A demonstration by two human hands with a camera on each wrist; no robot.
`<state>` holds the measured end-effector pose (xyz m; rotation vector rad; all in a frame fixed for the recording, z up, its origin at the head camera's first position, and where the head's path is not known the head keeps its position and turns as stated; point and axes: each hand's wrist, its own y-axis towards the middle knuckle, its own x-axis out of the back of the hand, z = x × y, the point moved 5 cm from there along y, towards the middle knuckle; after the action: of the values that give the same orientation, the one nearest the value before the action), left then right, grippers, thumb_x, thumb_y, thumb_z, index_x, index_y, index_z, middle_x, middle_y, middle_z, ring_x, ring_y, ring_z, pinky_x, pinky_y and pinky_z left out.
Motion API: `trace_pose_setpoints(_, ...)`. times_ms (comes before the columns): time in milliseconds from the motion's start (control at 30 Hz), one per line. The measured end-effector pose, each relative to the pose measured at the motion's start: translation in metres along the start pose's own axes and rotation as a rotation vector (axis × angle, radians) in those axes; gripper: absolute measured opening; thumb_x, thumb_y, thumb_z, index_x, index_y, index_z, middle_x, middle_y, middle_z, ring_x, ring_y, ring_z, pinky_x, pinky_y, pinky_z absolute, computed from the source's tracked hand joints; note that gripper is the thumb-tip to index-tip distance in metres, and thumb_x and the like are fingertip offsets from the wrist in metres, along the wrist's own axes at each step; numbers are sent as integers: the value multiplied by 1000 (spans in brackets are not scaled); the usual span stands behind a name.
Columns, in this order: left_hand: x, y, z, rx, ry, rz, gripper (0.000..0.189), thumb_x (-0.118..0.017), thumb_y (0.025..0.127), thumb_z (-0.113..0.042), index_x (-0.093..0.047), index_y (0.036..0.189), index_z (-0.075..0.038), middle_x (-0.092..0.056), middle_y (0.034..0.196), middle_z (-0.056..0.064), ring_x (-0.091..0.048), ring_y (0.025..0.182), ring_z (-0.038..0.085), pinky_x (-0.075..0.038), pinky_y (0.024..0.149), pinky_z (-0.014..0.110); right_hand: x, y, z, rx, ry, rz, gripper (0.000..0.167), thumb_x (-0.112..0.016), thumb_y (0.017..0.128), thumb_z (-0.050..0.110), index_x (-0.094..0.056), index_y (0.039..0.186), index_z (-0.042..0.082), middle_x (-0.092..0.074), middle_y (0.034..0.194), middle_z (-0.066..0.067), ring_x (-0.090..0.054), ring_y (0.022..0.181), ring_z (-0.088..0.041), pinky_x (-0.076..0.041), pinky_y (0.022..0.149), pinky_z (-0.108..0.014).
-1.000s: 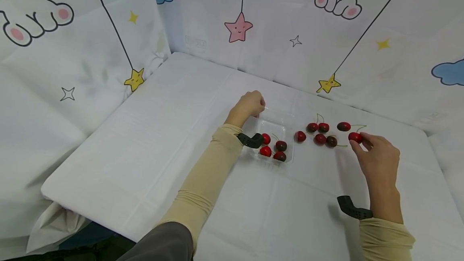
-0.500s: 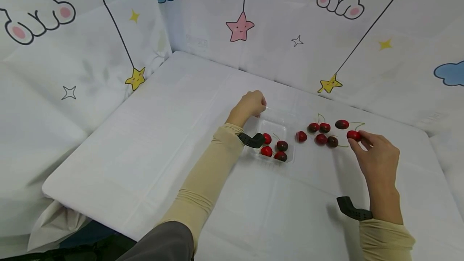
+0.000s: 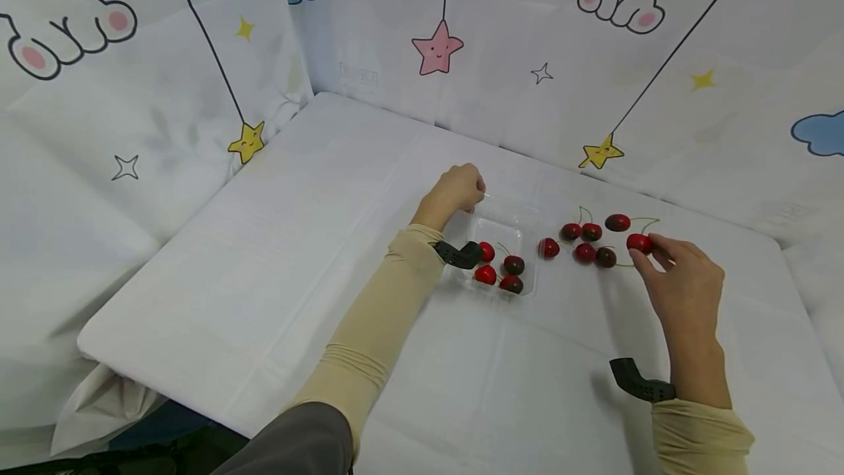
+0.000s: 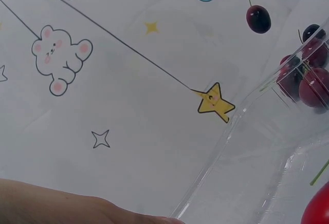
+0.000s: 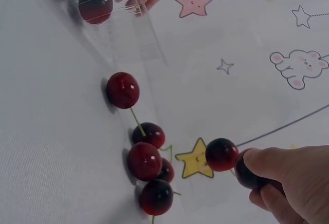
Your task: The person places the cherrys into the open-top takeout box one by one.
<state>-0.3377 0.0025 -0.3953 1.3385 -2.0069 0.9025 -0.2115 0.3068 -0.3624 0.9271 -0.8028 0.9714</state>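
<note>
In the head view my left hand (image 3: 453, 193) grips the far left rim of a clear plastic container (image 3: 530, 211). Several red and dark cherries (image 3: 485, 275) lie inside it. To the right, my right hand (image 3: 686, 277) pinches a cherry (image 3: 639, 243) between thumb and fingers. Beside that one is a second cherry (image 3: 617, 223), and their green stems meet; in the right wrist view this second cherry (image 5: 221, 154) shows just past the fingertips. Left of the right hand, several loose cherries (image 3: 585, 253) lie on the table, some with stems.
The white table (image 3: 264, 262) stretches far to the left. A white cloth backdrop (image 3: 369, 35) with printed stars and bears stands behind and to the left of it. One single cherry (image 3: 549, 248) lies close to the container's right wall.
My right hand has shifted slightly left and away from me with the pinched cherry, and the joined second cherry has moved along with it. The left hand and container stay in place.
</note>
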Motion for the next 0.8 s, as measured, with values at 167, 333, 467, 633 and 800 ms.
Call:
trace_pose_setpoints(167,0,0,0,-1,5,1,25,-53,96,-17,-64,117,-10,-66,107,4,-62,79,13,-50,78,28,1,-1,3,16,6,-16,45,-66,89,25,-58,130,7,-60,125,-20,-61,112,-35,-45,94,-46)
trace_pose_setpoints(333,0,1,1,0,8,0,25,-53,96,-17,-64,117,-10,-66,107,4,-62,78,13,-50,78,28,2,-3,6,27,15,-21,45,-67,89,25,-58,129,7,-61,124,-20,-62,111,-34,-45,92,-43)
trace_pose_setpoints(467,0,0,1,5,8,-4,26,-54,96,-17,-64,118,-10,-66,108,4,-62,78,13,-50,79,28,3,-4,10,34,21,-20,45,-67,88,24,-59,129,7,-61,123,-19,-62,110,-34,-45,90,-43)
trace_pose_setpoints(633,0,1,1,8,9,6,26,-54,96,-18,-64,119,-10,-66,109,3,-62,79,12,-50,79,28,3,-5,14,41,35,-10,45,-67,88,23,-58,129,6,-61,124,-20,-62,110,-34,-45,90,-44)
trace_pose_setpoints(800,1,0,0,6,9,6,26,-54,96,-18,-64,119,-10,-66,109,4,-62,78,12,-50,77,27,4,-6,17,60,52,-25,44,-69,87,22,-60,128,6,-62,122,-18,-63,110,-32,-46,89,-40)
